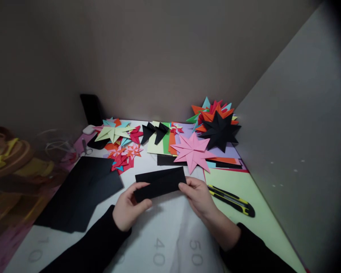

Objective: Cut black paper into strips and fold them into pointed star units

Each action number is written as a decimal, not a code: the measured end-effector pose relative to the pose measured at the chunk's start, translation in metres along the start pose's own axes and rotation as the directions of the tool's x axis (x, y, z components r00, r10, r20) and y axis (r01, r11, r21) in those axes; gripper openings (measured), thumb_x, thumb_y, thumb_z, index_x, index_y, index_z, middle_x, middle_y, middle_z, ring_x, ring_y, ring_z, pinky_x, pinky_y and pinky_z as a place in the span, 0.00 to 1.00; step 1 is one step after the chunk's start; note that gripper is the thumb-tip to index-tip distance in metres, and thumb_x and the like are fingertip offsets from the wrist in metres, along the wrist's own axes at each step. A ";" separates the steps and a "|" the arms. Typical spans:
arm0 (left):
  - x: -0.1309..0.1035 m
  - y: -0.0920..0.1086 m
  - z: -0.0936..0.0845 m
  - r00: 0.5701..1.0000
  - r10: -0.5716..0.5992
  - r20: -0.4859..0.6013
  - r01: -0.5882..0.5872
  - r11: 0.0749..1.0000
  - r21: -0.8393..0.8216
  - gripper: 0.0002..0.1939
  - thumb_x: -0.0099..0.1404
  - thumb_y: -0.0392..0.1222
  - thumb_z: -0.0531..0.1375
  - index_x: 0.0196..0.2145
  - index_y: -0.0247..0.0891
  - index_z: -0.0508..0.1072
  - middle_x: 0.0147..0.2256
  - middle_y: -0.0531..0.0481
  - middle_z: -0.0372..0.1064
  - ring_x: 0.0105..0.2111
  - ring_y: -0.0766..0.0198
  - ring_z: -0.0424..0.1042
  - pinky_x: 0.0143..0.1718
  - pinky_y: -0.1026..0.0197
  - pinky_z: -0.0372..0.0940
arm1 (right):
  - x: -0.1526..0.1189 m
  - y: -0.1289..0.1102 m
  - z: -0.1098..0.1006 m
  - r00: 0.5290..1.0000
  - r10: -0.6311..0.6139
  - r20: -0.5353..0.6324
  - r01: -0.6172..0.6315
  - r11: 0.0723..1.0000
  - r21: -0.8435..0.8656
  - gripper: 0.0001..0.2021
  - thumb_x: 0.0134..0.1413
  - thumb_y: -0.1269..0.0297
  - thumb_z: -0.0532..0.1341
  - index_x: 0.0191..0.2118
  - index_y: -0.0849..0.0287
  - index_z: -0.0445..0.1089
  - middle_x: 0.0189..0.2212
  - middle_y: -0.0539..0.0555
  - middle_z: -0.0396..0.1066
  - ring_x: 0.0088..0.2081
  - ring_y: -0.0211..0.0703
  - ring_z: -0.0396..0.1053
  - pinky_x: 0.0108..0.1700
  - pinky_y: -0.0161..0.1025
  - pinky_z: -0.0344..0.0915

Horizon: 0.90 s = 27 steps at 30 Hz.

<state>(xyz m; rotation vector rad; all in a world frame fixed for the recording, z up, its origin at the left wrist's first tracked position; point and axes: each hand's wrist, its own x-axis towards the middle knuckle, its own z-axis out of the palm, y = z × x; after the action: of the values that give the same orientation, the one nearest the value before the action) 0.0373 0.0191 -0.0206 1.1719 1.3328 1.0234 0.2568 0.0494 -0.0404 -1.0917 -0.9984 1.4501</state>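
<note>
A folded black paper strip [160,184] is held up over the white table surface, slightly tilted. My left hand [132,206] grips its left end, thumb in front and fingers behind. At the right end, my right hand [197,193] pinches the strip between thumb and fingers. Beyond the strip lie a pink paper star [192,151] and two folded black pieces [155,132]. Black paper sheets [82,193] are spread to the left of my left hand.
A yellow and black cutter [233,201] lies on pale green paper [261,216] at the right. Colourful stars [113,131] are at the back left, a black star [221,131] at the back right. Small scissors [86,148] and a dark phone [91,109] are at the left.
</note>
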 end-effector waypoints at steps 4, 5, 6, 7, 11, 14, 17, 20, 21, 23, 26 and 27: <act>-0.004 0.001 0.005 0.979 -0.045 -0.198 0.074 0.988 0.138 0.15 0.50 0.51 0.63 0.20 0.35 0.71 0.20 0.52 0.66 0.23 0.63 0.64 0.27 0.63 0.60 | -0.004 0.004 0.001 0.999 0.007 0.036 -0.005 0.998 -0.058 0.15 0.44 0.60 0.66 0.18 0.59 0.61 0.18 0.45 0.59 0.23 0.35 0.55 0.28 0.34 0.53; -0.004 0.002 0.006 0.973 -0.041 -0.227 0.081 0.982 0.169 0.16 0.50 0.52 0.62 0.17 0.35 0.70 0.17 0.53 0.64 0.22 0.64 0.63 0.25 0.63 0.58 | -0.004 0.004 0.002 0.999 0.016 0.049 -0.014 0.999 -0.048 0.13 0.44 0.60 0.66 0.20 0.59 0.63 0.19 0.45 0.61 0.24 0.35 0.57 0.29 0.34 0.54; -0.004 0.002 0.007 0.970 -0.039 -0.242 0.088 0.977 0.195 0.17 0.50 0.52 0.62 0.16 0.35 0.69 0.16 0.54 0.62 0.20 0.65 0.61 0.24 0.64 0.57 | -0.004 0.003 0.002 0.998 0.023 0.060 -0.021 0.999 -0.029 0.11 0.44 0.60 0.66 0.22 0.59 0.65 0.21 0.46 0.63 0.25 0.36 0.59 0.31 0.35 0.56; -0.004 0.003 0.008 0.969 -0.038 -0.246 0.092 0.973 0.213 0.18 0.50 0.52 0.62 0.15 0.35 0.68 0.15 0.54 0.61 0.20 0.66 0.60 0.24 0.64 0.56 | -0.004 0.002 0.003 0.997 0.023 0.067 -0.022 1.000 -0.005 0.09 0.45 0.60 0.65 0.25 0.58 0.67 0.23 0.47 0.66 0.27 0.37 0.61 0.32 0.36 0.57; -0.004 0.002 0.009 0.971 -0.049 -0.232 0.101 0.970 0.219 0.19 0.50 0.53 0.62 0.14 0.35 0.67 0.14 0.55 0.60 0.18 0.67 0.59 0.23 0.64 0.55 | -0.002 -0.001 0.005 0.999 -0.046 0.000 0.046 0.999 0.025 0.09 0.45 0.62 0.65 0.24 0.58 0.66 0.26 0.48 0.66 0.30 0.38 0.62 0.35 0.36 0.57; -0.004 0.001 0.009 0.971 -0.044 -0.234 0.097 0.970 0.222 0.18 0.50 0.52 0.62 0.14 0.36 0.68 0.14 0.55 0.60 0.19 0.66 0.60 0.23 0.64 0.55 | -0.001 0.000 0.005 0.992 -0.080 -0.097 0.080 0.997 -0.008 0.11 0.43 0.65 0.67 0.20 0.58 0.63 0.23 0.47 0.63 0.28 0.36 0.59 0.33 0.35 0.55; -0.004 0.000 0.009 0.972 -0.033 -0.233 0.093 0.963 0.253 0.18 0.50 0.52 0.62 0.14 0.35 0.69 0.14 0.55 0.60 0.19 0.66 0.59 0.23 0.64 0.55 | -0.001 0.001 0.006 0.988 -0.070 -0.135 0.071 0.997 0.001 0.11 0.41 0.65 0.67 0.20 0.58 0.63 0.23 0.47 0.63 0.27 0.36 0.58 0.33 0.35 0.55; -0.006 0.001 0.009 0.975 -0.039 -0.217 0.099 0.957 0.274 0.18 0.50 0.52 0.62 0.14 0.35 0.69 0.14 0.56 0.59 0.18 0.67 0.58 0.23 0.65 0.53 | -0.001 0.001 0.007 0.985 -0.053 -0.162 0.062 0.997 0.052 0.12 0.38 0.66 0.68 0.19 0.58 0.62 0.22 0.46 0.62 0.26 0.35 0.57 0.31 0.35 0.53; -0.006 0.002 0.009 0.976 -0.042 -0.212 0.100 0.957 0.273 0.18 0.50 0.52 0.62 0.14 0.35 0.68 0.14 0.56 0.59 0.18 0.67 0.57 0.22 0.65 0.53 | -0.001 0.001 0.007 0.984 -0.047 -0.170 0.060 0.996 0.071 0.13 0.38 0.66 0.68 0.19 0.58 0.61 0.22 0.45 0.61 0.26 0.35 0.57 0.31 0.35 0.53; -0.006 0.002 0.010 0.978 -0.048 -0.204 0.102 0.960 0.262 0.18 0.50 0.52 0.62 0.14 0.35 0.68 0.14 0.56 0.59 0.18 0.68 0.57 0.22 0.65 0.53 | -0.001 0.001 0.008 0.983 -0.039 -0.179 0.057 0.994 0.095 0.14 0.37 0.66 0.68 0.19 0.58 0.60 0.21 0.45 0.60 0.26 0.35 0.56 0.31 0.34 0.53; -0.007 0.001 0.010 0.979 -0.054 -0.199 0.102 0.965 0.242 0.18 0.50 0.52 0.62 0.15 0.35 0.69 0.14 0.55 0.61 0.19 0.67 0.59 0.23 0.65 0.54 | 0.000 0.000 0.008 0.982 -0.040 -0.183 0.058 0.994 0.094 0.14 0.37 0.65 0.69 0.20 0.58 0.60 0.22 0.45 0.60 0.26 0.35 0.56 0.31 0.34 0.53; -0.007 0.001 0.010 0.979 -0.053 -0.199 0.101 0.966 0.239 0.18 0.50 0.53 0.62 0.15 0.34 0.70 0.14 0.55 0.61 0.19 0.67 0.59 0.24 0.64 0.55 | 0.000 0.000 0.008 0.982 -0.041 -0.184 0.058 0.994 0.089 0.14 0.37 0.65 0.69 0.20 0.58 0.60 0.22 0.45 0.60 0.26 0.35 0.56 0.31 0.34 0.53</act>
<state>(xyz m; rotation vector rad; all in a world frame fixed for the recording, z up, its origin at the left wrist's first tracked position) 0.0474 0.0125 -0.0197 1.2175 1.6849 0.9509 0.2494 0.0488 -0.0387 -1.1012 -0.8145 1.3181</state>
